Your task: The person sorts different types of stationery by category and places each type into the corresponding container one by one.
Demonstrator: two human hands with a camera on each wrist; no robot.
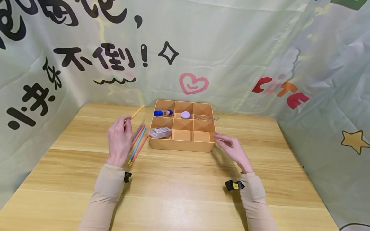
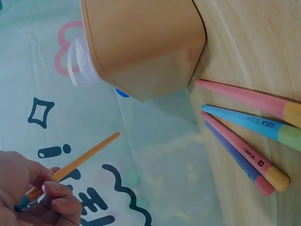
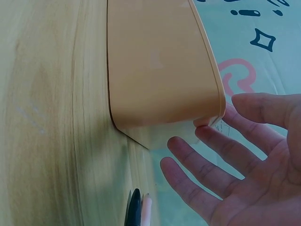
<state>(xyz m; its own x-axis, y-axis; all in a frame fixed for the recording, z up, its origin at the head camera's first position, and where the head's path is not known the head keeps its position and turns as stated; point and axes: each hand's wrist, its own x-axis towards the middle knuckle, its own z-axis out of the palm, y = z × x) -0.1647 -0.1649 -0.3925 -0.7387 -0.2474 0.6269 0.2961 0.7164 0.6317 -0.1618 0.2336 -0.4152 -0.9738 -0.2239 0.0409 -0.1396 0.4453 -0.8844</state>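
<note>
My left hand (image 1: pixel 119 139) pinches an orange pen (image 2: pixel 87 157) with a teal end, held up left of the organizer box. Its slim end points away from the fingers. Just right of that hand, several coloured pens lie on the table, among them a blue pen (image 1: pixel 138 142) and a pink pen (image 1: pixel 140 149). The tan divided organizer box (image 1: pixel 182 146) stands at the table's back. At its right front corner is my right hand (image 1: pixel 232 149), fingers loosely extended, with fingertips right at the box's rim (image 3: pixel 221 101).
In the box's compartments are a blue-capped glue stick (image 1: pixel 163 113), a round lilac item (image 1: pixel 185 115), a clear flat piece (image 1: pixel 206 118) jutting past the right rim, and a clear labelled case (image 1: pixel 160 132) at front left. A printed cloth (image 1: pixel 231 64) hangs behind the table.
</note>
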